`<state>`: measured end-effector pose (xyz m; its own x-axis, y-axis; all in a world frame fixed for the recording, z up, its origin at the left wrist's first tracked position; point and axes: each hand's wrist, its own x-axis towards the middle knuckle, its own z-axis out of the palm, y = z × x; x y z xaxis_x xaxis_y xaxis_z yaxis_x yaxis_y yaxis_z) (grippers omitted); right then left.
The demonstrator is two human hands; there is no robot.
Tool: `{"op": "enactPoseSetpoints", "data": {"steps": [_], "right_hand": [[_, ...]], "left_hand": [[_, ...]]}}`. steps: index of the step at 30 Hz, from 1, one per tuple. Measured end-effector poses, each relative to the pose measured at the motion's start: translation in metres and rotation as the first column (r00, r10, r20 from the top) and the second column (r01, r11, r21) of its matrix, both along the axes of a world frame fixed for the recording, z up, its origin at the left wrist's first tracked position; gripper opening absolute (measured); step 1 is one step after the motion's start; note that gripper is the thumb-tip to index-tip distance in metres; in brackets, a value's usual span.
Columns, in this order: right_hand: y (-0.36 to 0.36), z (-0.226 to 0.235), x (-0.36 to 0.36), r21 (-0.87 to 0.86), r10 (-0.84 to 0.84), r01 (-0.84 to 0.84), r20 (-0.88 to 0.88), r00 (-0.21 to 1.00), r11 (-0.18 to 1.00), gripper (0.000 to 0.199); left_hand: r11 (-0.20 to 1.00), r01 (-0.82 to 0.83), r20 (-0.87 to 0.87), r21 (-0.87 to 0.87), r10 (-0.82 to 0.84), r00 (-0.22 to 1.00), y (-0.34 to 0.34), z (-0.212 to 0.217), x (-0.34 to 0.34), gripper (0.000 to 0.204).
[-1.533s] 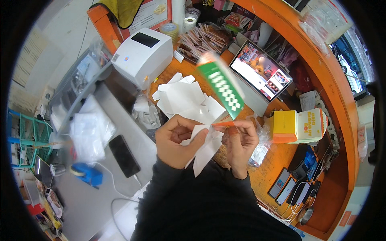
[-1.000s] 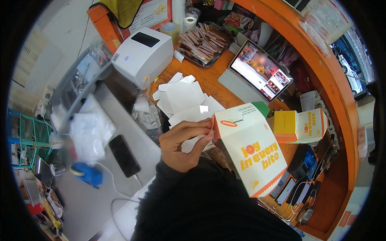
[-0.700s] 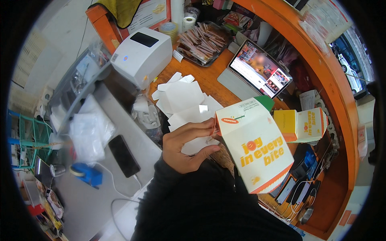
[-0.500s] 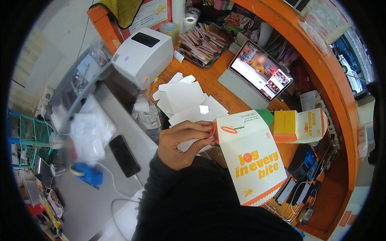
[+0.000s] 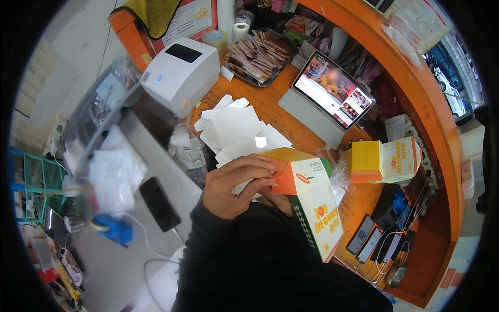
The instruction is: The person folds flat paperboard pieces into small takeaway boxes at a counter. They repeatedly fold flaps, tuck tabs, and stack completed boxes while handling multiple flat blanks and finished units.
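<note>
A paper carton [image 5: 318, 208], white with orange flaps and a green chequered edge, is held up close to my chest. My left hand [image 5: 234, 184] pinches its orange top flap from the left, fingers curled over the fold. My right hand [image 5: 282, 200] is mostly hidden under and behind the carton; only a bit of it shows below the flap, supporting the carton. Several flat white carton blanks [image 5: 234, 130] lie on the orange counter [image 5: 270, 106] just beyond my hands.
A stack of folded yellow and white cartons [image 5: 384, 161] stands at the right. A tablet [image 5: 332, 91] leans behind the blanks, with a white label printer [image 5: 179, 73] and a tray of sachets [image 5: 260, 52] beyond. A black phone [image 5: 158, 203] and a blue tape dispenser [image 5: 112, 229] lie on the grey counter at the left.
The carton was flat with its green chequered side up between both hands. It has opened into a box, turned its printed white face toward me, and dropped lower toward my chest.
</note>
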<state>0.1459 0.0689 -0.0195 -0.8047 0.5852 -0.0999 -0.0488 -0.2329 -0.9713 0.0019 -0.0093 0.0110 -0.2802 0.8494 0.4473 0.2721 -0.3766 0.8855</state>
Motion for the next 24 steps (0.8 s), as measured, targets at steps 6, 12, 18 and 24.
{"op": "enactPoseSetpoints", "data": {"steps": [6,12,18,24], "right_hand": [[-0.004,0.010,0.018,0.174,-0.109,0.106,0.010,0.994,0.979,0.036],[-0.007,-0.018,0.028,-0.034,-0.231,0.233,-0.315,0.920,0.972,0.053],[-0.009,-0.039,0.037,-0.175,-0.409,0.373,-0.271,0.871,0.911,0.055],[-0.007,-0.040,0.034,-0.162,-0.440,0.411,-0.238,0.866,0.897,0.053]], "left_hand": [[0.994,-0.101,-0.072,-0.028,0.099,0.992,0.000,0.004,0.004,0.008],[0.974,-0.221,-0.149,0.047,0.225,0.963,-0.001,0.004,0.007,0.009],[0.988,-0.127,-0.177,0.088,0.141,0.974,0.002,-0.003,0.007,0.017],[0.994,-0.056,-0.101,0.093,0.066,0.993,0.002,-0.009,0.009,0.019]]}}
